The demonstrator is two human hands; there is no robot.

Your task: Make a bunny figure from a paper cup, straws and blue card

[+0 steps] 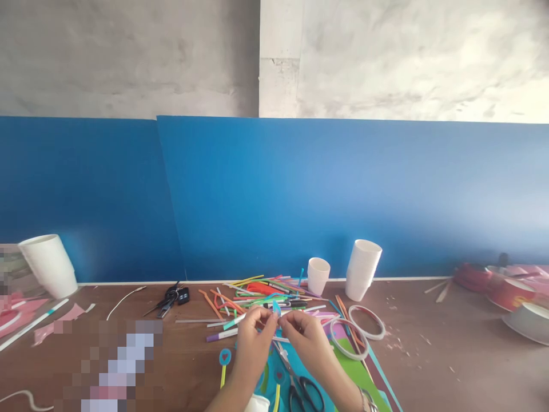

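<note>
Pinching step: small blue piece being worked at the fingertips, likely fine two-hand handling; exact action too small to tell.
Left hand: fingers curled, thumb and index closed on the piece.
Right hand: thumb and index nearly together at the piece's lower right; cannot tell whether they grip it.
Blue piece location: between both hands, above the table clutter, in front of the straw-and-pen pile.
Scissors: lying below the hands, untouched.
Heart-marked blue discs: one left of the left wrist, another between the forearms, each above a yellow stem.
Next move: probably calls for a steady left pinch and small right-finger adjustments.
</note>
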